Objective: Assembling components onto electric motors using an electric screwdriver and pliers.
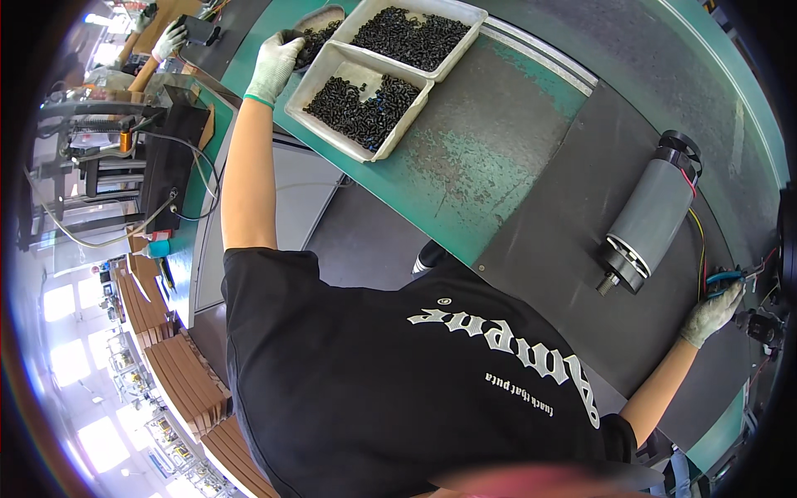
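Observation:
My left hand (276,66), in a pale work glove, reaches to the far left of the bench. Its fingers are closed at the edge of a rounded tray (333,15) of small black parts; what they hold is hidden. Beside it, two pale rectangular bins (296,106) hold many more small black pieces. At the far right my gloved right hand (714,315) is closed around blue-handled pliers (725,276), near thin wires. Between my arms, nearer the right hand, a grey cylindrical motor (650,217) lies on its side, with black ends, a short shaft and coloured leads.
A dark mat (548,249) covers part of the worn green bench (448,174). A metal rail (540,51) runs past the bins. A black device (760,328) sits by my right hand. Equipment with cables (158,166) stands left. Another person's gloved hand (169,40) works at far left.

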The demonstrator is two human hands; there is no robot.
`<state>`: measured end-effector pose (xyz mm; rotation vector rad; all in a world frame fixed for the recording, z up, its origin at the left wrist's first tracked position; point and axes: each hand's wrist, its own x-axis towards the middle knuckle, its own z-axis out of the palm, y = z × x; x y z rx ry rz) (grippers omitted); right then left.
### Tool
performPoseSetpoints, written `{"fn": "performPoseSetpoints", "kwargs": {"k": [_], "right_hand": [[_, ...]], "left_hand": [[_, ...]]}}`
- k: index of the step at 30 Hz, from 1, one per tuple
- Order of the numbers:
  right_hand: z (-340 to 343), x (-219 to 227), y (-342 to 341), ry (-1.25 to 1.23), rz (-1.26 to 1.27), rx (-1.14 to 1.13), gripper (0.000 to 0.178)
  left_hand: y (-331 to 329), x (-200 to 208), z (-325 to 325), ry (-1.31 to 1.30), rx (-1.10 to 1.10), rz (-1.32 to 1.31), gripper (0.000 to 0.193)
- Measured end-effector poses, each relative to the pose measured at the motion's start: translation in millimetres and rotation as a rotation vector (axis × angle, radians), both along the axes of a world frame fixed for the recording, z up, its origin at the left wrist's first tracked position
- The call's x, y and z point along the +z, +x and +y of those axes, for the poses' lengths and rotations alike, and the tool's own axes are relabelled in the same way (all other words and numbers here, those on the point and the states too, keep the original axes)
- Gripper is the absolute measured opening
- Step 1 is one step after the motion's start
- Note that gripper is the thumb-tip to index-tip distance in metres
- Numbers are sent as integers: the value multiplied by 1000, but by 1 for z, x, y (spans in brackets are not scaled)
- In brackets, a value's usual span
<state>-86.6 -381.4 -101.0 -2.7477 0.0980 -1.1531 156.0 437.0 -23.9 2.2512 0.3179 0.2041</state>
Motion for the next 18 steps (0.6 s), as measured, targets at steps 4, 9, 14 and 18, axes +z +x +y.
{"fn": "performPoseSetpoints", "kwargs": {"k": [4,9,14,18], "right_hand": [[3,7,0,166,51,-82,39],[25,20,7,682,32,-154,38],[-29,-18,-5,-193,58,-122,39],[-30,-16,-6,-200,67,-144,40]], "left_hand": [[3,-6,-1,167,-200,-136,25],[3,0,-8,523,-154,-131,25],[-3,6,-13,517,-54,-98,28],[-1,3,-13,434,-11,-120,28]]}}
